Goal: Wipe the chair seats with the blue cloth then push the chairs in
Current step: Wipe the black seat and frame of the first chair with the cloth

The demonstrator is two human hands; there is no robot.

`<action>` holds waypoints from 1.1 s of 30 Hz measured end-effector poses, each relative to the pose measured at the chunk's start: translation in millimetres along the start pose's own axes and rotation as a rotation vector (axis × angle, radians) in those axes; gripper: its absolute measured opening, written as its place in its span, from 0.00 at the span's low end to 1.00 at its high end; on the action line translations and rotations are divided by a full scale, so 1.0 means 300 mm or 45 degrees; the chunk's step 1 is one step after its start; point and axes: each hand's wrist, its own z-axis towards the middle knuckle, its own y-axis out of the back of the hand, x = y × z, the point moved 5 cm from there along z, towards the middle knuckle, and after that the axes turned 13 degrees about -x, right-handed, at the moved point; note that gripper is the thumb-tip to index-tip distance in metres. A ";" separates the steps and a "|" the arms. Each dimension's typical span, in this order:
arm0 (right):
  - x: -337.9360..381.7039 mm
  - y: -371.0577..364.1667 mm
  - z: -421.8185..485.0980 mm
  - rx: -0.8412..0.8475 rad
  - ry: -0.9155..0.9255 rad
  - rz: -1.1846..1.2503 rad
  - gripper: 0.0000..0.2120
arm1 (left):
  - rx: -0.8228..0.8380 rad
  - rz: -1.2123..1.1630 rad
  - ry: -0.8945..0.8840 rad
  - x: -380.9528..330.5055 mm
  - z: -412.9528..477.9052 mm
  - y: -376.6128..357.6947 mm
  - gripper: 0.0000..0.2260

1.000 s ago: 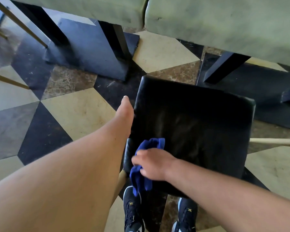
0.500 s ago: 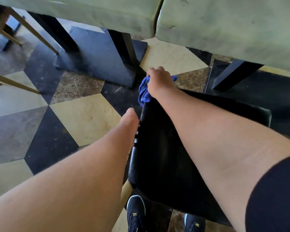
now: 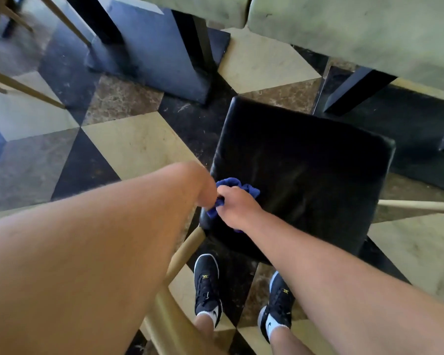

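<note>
The right hand (image 3: 237,207) is curled around the blue cloth (image 3: 239,187), with its fingers bunched tight on it. The cloth sits on the near left corner of the black chair seat (image 3: 305,175). The left hand (image 3: 205,190) is right beside it at the seat's left edge, touching the cloth. Its fingers are hidden, so I cannot tell how they are set. The chair's gold frame (image 3: 185,252) runs down under the left arm. Two dark shoes (image 3: 207,288) stand on the tiled floor (image 3: 136,147) near the seat. A pale green table (image 3: 356,29) is at the far side.
</note>
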 end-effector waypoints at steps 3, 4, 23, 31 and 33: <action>0.036 -0.089 -0.087 0.331 -0.094 0.051 0.11 | 0.198 0.415 -0.138 0.064 -0.074 -0.011 0.17; 0.053 -0.114 -0.115 0.371 -0.163 0.167 0.09 | 0.268 0.461 -0.121 0.085 -0.104 -0.007 0.15; 0.518 0.203 -0.497 0.687 -0.619 1.130 0.20 | -0.558 -1.416 -0.010 0.425 -0.530 -0.017 0.20; 0.723 0.343 -0.663 0.013 0.128 0.423 0.24 | -0.080 -2.351 -0.058 0.433 -0.574 -0.108 0.08; 0.732 0.342 -0.702 -0.165 0.249 0.275 0.20 | -0.155 -2.210 -0.119 0.458 -0.567 -0.096 0.07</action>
